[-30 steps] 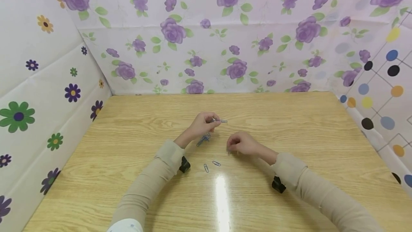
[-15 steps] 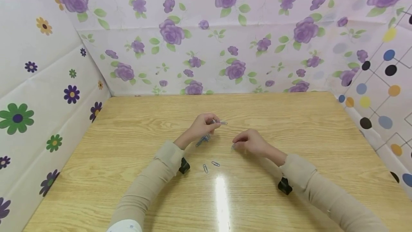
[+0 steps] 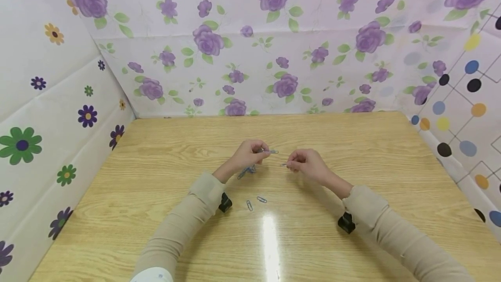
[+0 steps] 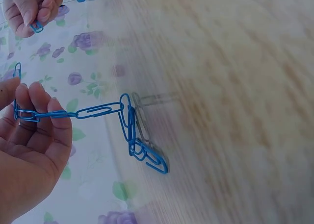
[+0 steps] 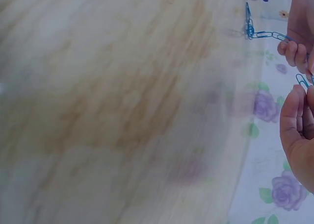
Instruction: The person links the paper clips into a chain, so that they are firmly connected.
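Note:
My left hand (image 3: 249, 153) pinches the end link of a blue paper clip chain (image 4: 100, 110) between thumb and fingers. One clip of it pokes out past the fingertips toward the right. From that hand the chain hangs down, and its lower links lie bunched on the table. Across a small gap, my right hand (image 3: 310, 164) pinches a single blue paper clip (image 4: 37, 26) by one end, its loop pointing at the left hand. In the right wrist view this loose clip shows only partly at the fingertips.
Two loose paper clips, one upright (image 3: 249, 205) and one slanted (image 3: 262, 199), lie on the wooden table (image 3: 188, 238) nearer the body. A flowered cloth (image 3: 242, 55) hangs behind the table's far edge. Patterned sheets stand at the left and right.
My right hand has risen off the table with a paper clip in its fingertips and moved forward, nearer the left hand's level. The left hand has stayed almost still with the chain.

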The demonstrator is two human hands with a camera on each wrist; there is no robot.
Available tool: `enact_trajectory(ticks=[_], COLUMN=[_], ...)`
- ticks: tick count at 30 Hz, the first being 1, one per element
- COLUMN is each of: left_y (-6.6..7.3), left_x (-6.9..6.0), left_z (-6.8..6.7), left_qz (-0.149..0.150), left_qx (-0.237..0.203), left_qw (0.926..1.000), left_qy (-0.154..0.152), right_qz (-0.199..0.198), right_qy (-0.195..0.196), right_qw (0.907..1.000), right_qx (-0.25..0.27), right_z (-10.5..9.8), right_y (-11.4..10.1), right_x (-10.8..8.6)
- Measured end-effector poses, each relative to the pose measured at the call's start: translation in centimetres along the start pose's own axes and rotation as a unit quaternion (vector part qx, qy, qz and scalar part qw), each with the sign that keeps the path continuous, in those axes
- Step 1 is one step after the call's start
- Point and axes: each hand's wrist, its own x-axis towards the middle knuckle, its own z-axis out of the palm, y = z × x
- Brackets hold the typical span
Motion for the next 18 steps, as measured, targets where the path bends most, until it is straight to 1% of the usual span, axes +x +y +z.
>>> enact_trajectory(ticks=[2, 6, 8, 15, 18], left_y=[-0.2, -1.5, -1.7, -1.6, -1.5], left_x=[0.1, 0.7, 0.8, 0.9, 0.9], left_z=[0.1, 0.2, 0.3, 0.6, 0.6], left_qz=[-0.004, -0.015, -0.016, -0.005, -0.007], left_qx=[-0.001, 0.004, 0.008, 0.017, 0.009], left_qw=[1.0, 0.9999, 0.9998, 0.9998, 0.9999], left_qy=[0.001, 0.007, 0.01, 0.007, 0.003], right_qz=[-0.008, -0.018, -0.019, -0.013, -0.015], right_qy=[0.006, 0.024, 0.034, 0.056, 0.062], right_qw=[1.0, 0.9996, 0.9992, 0.9983, 0.998], right_qx=[0.001, -0.001, 0.0, 0.004, 0.002], right_z=[0.0, -0.1, 0.0, 0.2, 0.3], right_y=[-0.1, -0.4, -0.5, -0.7, -0.8], right_x=[0.1, 0.3, 0.5, 0.9, 1.0])
